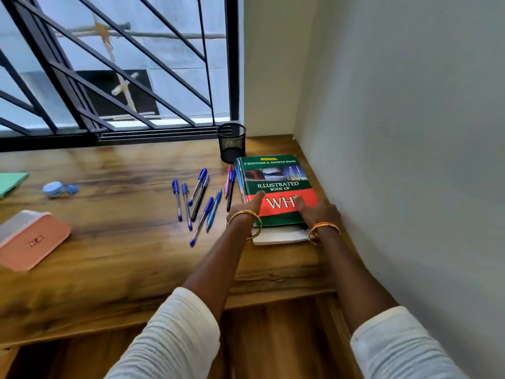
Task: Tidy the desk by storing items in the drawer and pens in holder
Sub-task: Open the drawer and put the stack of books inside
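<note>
Green book point(276, 187): under both hands, atop paler books. Left hand point(249, 207) and right hand point(318, 212): apart, fingers extended flat on cover. Pens point(200, 201): scattered just left of left hand. Mesh holder point(231, 143): beyond hands.

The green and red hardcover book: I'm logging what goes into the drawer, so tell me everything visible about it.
The green and red hardcover book lies flat, cover up, at the wooden desk's right end near the wall. Its glossy cover reads "Illustrated Book of", with photos above and a red band below. It rests on a white paper stack, just in front of the black mesh pen holder. The left hand and right hand both press on its near edge.
</note>
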